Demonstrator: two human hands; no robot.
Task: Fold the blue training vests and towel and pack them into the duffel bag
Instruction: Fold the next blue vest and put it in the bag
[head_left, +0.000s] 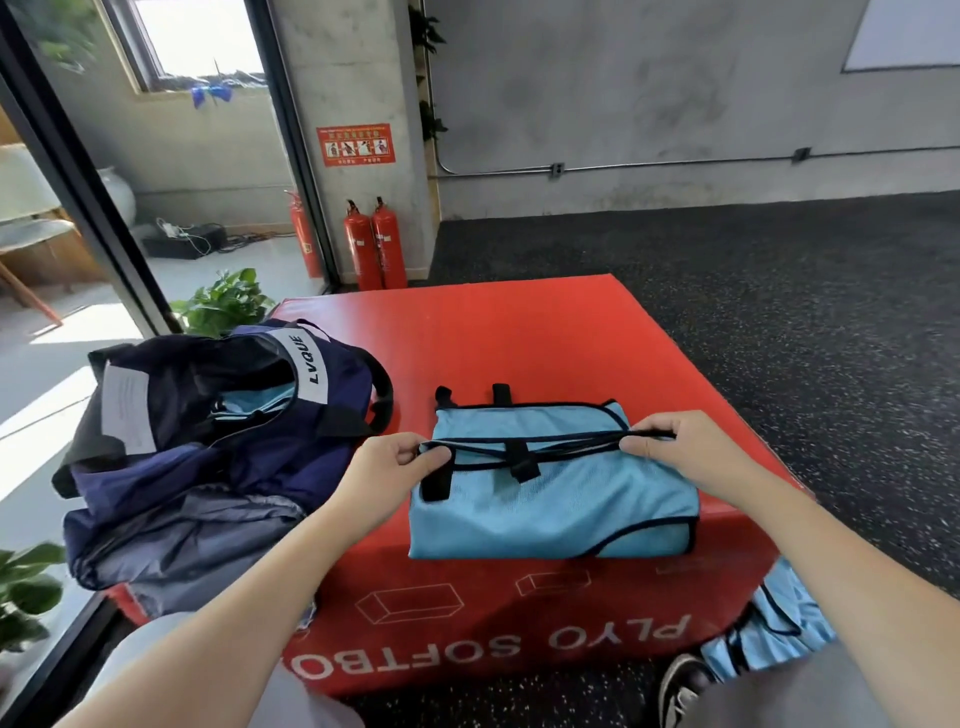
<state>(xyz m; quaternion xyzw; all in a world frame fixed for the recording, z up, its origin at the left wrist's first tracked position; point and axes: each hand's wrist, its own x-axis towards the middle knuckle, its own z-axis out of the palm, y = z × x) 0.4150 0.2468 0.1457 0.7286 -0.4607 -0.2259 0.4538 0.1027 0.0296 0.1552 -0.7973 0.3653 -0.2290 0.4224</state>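
Folding is under way: the blue vest (550, 493) lies flat on the red plyo box (519, 332), its top edge pinched by the left hand (387, 462) and right hand (675, 447), held apart to keep the crease straight. The open duffel bag (208, 441) waits at nine o'clock for easy packing.

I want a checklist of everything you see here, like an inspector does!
Surface: red soft plyo box, on dark speckled floor.
Job's things: light blue vest half folded on the box; navy duffel bag open at left, blue fabric inside; another blue vest bunched by the box.
Clutter: nothing seen.
Hands: left hand and right hand pinch the vest's edge.
Cables: cords behind the glass.
Surroundings: fire extinguishers, plant.
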